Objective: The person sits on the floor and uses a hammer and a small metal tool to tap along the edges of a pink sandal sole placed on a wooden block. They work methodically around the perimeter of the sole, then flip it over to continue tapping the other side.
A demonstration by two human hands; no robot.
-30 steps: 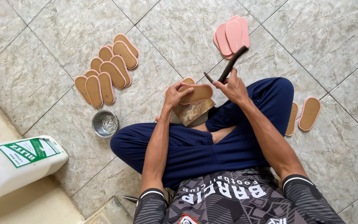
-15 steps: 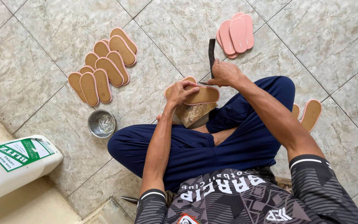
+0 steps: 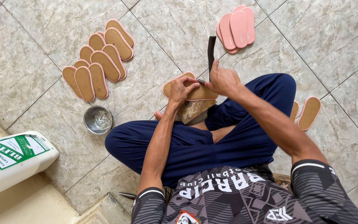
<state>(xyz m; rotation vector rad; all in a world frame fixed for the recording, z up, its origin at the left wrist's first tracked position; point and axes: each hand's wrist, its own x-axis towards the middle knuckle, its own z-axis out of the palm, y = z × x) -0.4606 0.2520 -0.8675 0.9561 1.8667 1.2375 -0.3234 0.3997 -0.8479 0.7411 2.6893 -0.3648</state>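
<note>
Right hand [image 3: 224, 81] closed in a full fist around the handle of a dark hammer-like tool [image 3: 211, 52], whose handle rises away from the body above the knuckles; the working head is hidden behind the hand, so the point of contact cannot be made out. Left hand [image 3: 182, 90] spread flat, fingers pressing on the tan face of a shoe insole [image 3: 195, 92] with a pink edge, pinning rather than grasping it. The insole lies across a rough block [image 3: 193, 110] that sits in front of the crossed legs in blue trousers [image 3: 212, 141], between the knees. The step in hand appears to be working one insole on the block, the tool brought down at the end nearest the right hand. The next move would call for the left fingers to stay clear of the tool's path while holding the insole steady, and for the stroke to land on the part backed by the block. Beyond the hands: a fanned row of tan insoles [image 3: 98, 62] on the tiled floor [image 3: 38, 33] to the left, a pink stack [image 3: 237, 27] ahead, two more insoles [image 3: 307, 112] beside the right knee, a small metal bowl [image 3: 98, 119] near the left knee, and a white plastic jug [image 3: 11, 161] with a green label at far left.
</note>
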